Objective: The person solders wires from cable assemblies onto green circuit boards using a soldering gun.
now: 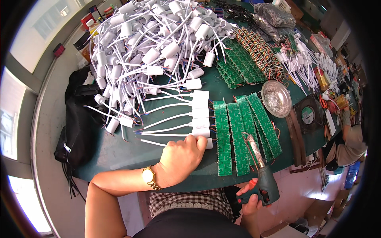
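Observation:
My left hand [180,160], with a gold watch on its wrist, is closed over the nearest white cylindrical cable housing [209,143] in a short row. Its white cable [152,142] runs out to the left, ending in bare wires. Further white housings [200,112] lie side by side just beyond, wires facing green circuit board strips [224,139]. My right hand [249,200] grips a dark green soldering gun [266,184] by its handle near the table's front edge. The gun's tip points up and away, over the right-hand board strips; whether it touches them I cannot tell.
A large heap of white housings and cables [151,47] covers the far left. Stacked green boards [242,63], a round silvery dish [276,99] and a black square fan-like unit [308,114] lie right. A black bag [81,115] sits left. Another person [349,142] is at far right.

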A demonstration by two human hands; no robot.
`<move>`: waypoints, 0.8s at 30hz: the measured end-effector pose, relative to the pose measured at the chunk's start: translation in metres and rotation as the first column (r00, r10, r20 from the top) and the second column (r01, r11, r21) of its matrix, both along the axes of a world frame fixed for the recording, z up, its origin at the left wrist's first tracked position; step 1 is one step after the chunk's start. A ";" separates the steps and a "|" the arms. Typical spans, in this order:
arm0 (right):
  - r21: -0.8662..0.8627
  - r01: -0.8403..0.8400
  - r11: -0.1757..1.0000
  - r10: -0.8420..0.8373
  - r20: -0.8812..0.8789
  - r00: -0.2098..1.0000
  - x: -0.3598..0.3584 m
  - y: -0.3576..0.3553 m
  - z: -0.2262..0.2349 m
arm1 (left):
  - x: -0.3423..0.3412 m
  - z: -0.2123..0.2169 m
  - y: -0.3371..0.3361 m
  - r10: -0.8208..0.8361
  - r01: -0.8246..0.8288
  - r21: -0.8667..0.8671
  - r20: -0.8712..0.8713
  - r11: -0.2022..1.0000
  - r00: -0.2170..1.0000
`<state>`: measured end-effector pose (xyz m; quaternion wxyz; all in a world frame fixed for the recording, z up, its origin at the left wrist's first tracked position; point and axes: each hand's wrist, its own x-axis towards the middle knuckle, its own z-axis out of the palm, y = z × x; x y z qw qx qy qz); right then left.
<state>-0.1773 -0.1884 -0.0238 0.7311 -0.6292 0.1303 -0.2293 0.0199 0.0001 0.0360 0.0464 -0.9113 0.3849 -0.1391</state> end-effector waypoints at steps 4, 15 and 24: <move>-0.032 0.025 0.999 -0.024 0.032 0.999 0.006 -0.005 0.008 | 0.001 0.026 -0.002 -0.114 0.111 -0.096 -0.023 0.989 0.993; -0.125 0.004 0.992 0.004 0.067 0.998 0.012 -0.004 0.015 | 0.173 0.005 -0.061 -0.196 0.047 -0.525 -0.231 0.850 0.953; -0.169 0.012 0.986 -0.003 0.056 0.998 0.000 -0.014 0.015 | 0.181 0.020 -0.076 0.104 -0.140 -0.216 -0.172 0.966 0.980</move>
